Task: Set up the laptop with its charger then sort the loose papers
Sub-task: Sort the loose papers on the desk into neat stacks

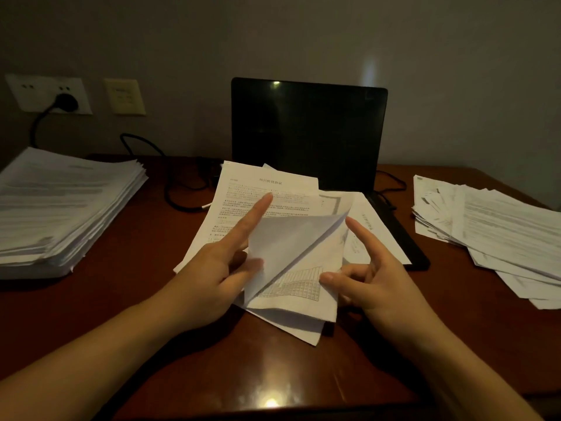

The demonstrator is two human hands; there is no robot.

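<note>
Both hands are being seen from the head camera over a dark wooden desk (91, 314): the left hand (218, 268) is pinching the lifted corner of a folded-over sheet (291, 247) between thumb and bent fingers, its forefinger stretched out, while the right hand (373, 278) is pinching the same sheet's other edge, forefinger likewise raised. Loose papers (243, 208) are being fanned under them, overlapping the keyboard of the open laptop (306, 129), whose dark screen is standing behind. A charger cable (176, 196) is lying coiled to its left, and a plug (65, 101) is sitting in the wall socket (21, 95). A tall paper stack (60, 208) is resting at far left; a spread pile (501, 232) is lying at right.
</note>
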